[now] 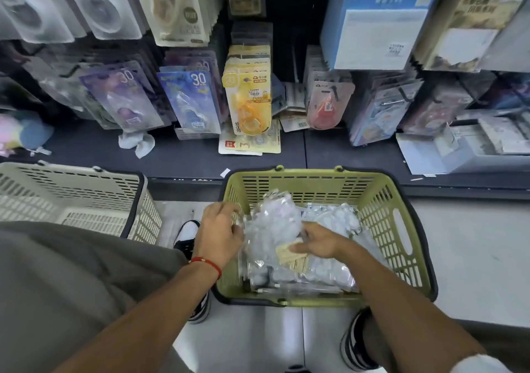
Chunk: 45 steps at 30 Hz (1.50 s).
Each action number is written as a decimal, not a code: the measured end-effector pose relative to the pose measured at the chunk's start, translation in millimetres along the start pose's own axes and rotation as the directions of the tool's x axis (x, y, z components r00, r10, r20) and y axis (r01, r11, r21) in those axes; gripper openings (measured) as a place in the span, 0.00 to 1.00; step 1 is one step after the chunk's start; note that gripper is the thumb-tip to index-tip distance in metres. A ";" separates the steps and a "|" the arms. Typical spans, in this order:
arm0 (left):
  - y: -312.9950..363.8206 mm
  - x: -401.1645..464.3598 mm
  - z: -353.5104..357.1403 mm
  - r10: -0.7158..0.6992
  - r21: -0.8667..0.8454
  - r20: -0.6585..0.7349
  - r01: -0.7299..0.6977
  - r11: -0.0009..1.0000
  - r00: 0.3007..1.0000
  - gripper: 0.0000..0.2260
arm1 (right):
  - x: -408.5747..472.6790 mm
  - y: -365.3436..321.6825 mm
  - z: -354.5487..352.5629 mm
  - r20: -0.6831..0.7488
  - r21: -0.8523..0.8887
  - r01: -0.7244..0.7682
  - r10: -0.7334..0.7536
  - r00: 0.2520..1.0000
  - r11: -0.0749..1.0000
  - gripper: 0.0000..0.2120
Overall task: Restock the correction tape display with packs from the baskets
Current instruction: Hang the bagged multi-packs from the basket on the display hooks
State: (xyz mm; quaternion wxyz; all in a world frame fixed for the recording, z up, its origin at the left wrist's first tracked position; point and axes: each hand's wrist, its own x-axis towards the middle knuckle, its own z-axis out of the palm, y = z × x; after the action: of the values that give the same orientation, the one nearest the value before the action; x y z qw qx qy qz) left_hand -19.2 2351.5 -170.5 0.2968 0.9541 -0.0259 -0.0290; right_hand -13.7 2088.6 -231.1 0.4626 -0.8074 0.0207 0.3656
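Both hands are down in the green basket [393, 200], which sits on the floor right against the foot of the display, a sensible spot since every pack lifted out has only a short trip up to the hooks. The left hand [219, 235] hovers at the basket's near-left rim, fingers curled toward the clear packs [272, 226]; the blur there makes it hard to say whether it is pinching one or only touching it. The right hand [314, 245] lies flat over the pile, fingers spread on a beige-backed pack [289, 253], seemingly to pin the loose stack down while the other hand sorts. So the correction tape stock is in the basket, heaped and overlapping, none lifted clear. The beige basket [71, 191] stands to the left, just beside the person's knee. Up on the display, the yellow packs [248, 94] and blue packs [190, 97] hang in rows facing outward, so the hooks set the orientation each new pack will likely need.
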 end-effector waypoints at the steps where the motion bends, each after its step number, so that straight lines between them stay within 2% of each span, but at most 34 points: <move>1: 6.8 -1.8 0.7 -0.066 -0.080 -0.042 0.063 0.995 0.997 0.16 | -5.8 -1.5 -8.3 -0.046 0.116 0.006 0.000 0.999 0.993 0.15; 2: 13.9 -3.2 2.1 -0.156 -0.185 -0.049 0.145 0.972 0.987 0.17 | -11.8 -4.3 -14.5 -0.100 0.217 0.015 0.007 0.995 0.976 0.17; 3: 21.7 -5.0 4.0 -0.260 -0.306 0.008 0.250 0.919 0.965 0.20 | -17.0 -8.2 -17.9 -0.142 0.298 0.029 0.014 0.990 0.954 0.19; 5: 37.9 -7.4 9.8 -0.403 -0.510 0.294 0.499 0.701 0.867 0.35 | -23.2 -20.4 -16.7 -0.131 0.433 0.086 -0.031 0.991 0.897 0.20; 7: 52.0 -13.1 14.6 -0.404 -0.613 0.551 0.683 0.398 0.730 0.45 | -26.8 -32.5 -5.8 -0.054 0.502 0.121 -0.108 0.993 0.856 0.22; 8: 54.1 -15.4 17.4 -0.386 -0.649 0.595 0.705 0.286 0.705 0.43 | -28.5 -36.4 1.1 -0.032 0.479 0.118 -0.117 0.993 0.870 0.23; 9: 52.7 -16.0 20.7 -0.390 -0.679 0.590 0.696 0.234 0.707 0.39 | -30.1 -37.4 7.1 -0.026 0.428 0.110 -0.110 0.994 0.897 0.23; 11: 46.2 -16.0 27.3 -0.419 -0.705 0.564 0.679 0.204 0.712 0.28 | -34.0 -31.7 13.0 -0.054 0.320 0.083 -0.070 0.996 0.944 0.23; 13: 42.1 -15.5 31.2 -0.425 -0.702 0.576 0.689 0.180 0.698 0.22 | -40.6 -19.4 5.3 -0.172 0.298 0.035 0.017 0.985 0.954 0.24; 14: 40.0 -15.1 33.0 -0.420 -0.704 0.577 0.687 0.178 0.700 0.19 | -45.4 -11.5 -4.3 -0.288 0.268 -0.005 0.085 0.954 0.963 0.24; 15: 38.4 -15.0 33.9 -0.413 -0.711 0.574 0.681 0.177 0.707 0.18 | -50.0 -0.8 -17.3 -0.426 0.152 -0.079 0.137 0.894 0.985 0.23; 16: 37.5 -14.5 34.8 -0.398 -0.720 0.577 0.674 0.165 0.714 0.18 | -55.1 13.6 -31.8 -0.544 -0.053 -0.221 0.157 0.824 0.974 0.20; 17: 36.7 -14.2 35.8 -0.380 -0.725 0.583 0.671 0.157 0.718 0.19 | -60.5 28.4 -44.5 -0.593 -0.245 -0.381 0.173 0.786 0.892 0.16; 19: 35.5 -13.5 39.2 -0.351 -0.711 0.602 0.681 0.174 0.717 0.21 | -71.1 50.3 -53.7 -0.573 -0.449 -0.581 0.281 0.770 0.678 0.17; 20: 34.9 -13.3 41.9 -0.345 -0.701 0.611 0.690 0.182 0.712 0.22 | -73.5 58.4 -48.8 -0.537 -0.507 -0.617 0.340 0.773 0.602 0.18; 22: 34.1 -13.2 46.9 -0.341 -0.692 0.627 0.701 0.170 0.701 0.25 | -72.7 67.4 -28.8 -0.523 -0.612 -0.618 0.334 0.784 0.494 0.20; 23: 33.1 -13.9 49.1 -0.338 -0.691 0.631 0.704 0.165 0.698 0.26 | -70.4 69.4 -20.6 -0.533 -0.642 -0.609 0.301 0.791 0.466 0.21; 24: 31.3 -14.4 51.0 -0.336 -0.689 0.634 0.706 0.163 0.697 0.26 | -69.0 71.0 -16.3 -0.549 -0.634 -0.605 0.270 0.791 0.482 0.21; 27: 26.9 -15.8 53.7 -0.326 -0.675 0.650 0.718 0.168 0.687 0.26 | -76.5 63.5 -32.7 -0.578 -0.360 -0.629 0.364 0.730 0.689 0.22; 29: 27.6 -14.5 54.6 -0.323 -0.671 0.656 0.723 0.164 0.682 0.25 | -87.0 51.4 -57.3 -0.548 -0.166 -0.603 0.436 0.714 0.780 0.19; 32: 30.4 -10.7 56.8 -0.343 -0.676 0.648 0.721 0.153 0.680 0.23 | -105.3 32.9 -84.1 -0.522 0.066 -0.523 0.476 0.708 0.850 0.07; 34: 32.5 -9.5 60.5 -0.349 -0.681 0.647 0.720 0.136 0.678 0.21 | -114.7 24.8 -92.7 -0.542 0.188 -0.462 0.484 0.687 0.867 0.06; 37: 36.6 -11.7 67.2 -0.376 -0.691 0.638 0.715 0.106 0.672 0.20 | -126.9 12.8 -90.9 -0.518 0.438 -0.258 0.476 0.711 0.861 0.06; 40: 40.6 -15.1 71.5 -0.404 -0.704 0.633 0.708 0.052 0.660 0.21 | -129.7 -2.4 -77.7 -0.440 0.652 -0.048 0.429 0.789 0.757 0.11; 42: 41.3 -17.1 74.0 -0.425 -0.708 0.629 0.705 0.033 0.651 0.21 | -125.0 -12.5 -62.6 -0.389 0.712 0.028 0.361 0.848 0.701 0.10; 45: 45.9 -18.1 74.3 -0.448 -0.710 0.631 0.704 -0.006 0.633 0.15 | -108.5 -25.5 -34.3 -0.366 0.749 0.084 0.304 0.880 0.657 0.09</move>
State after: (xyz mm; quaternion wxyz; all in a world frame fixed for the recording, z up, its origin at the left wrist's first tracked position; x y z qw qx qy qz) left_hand -43.9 2273.0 -204.9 0.7415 0.5007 0.3605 -0.2637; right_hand -64.1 2044.0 -135.8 0.7093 -0.6056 0.3281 0.1503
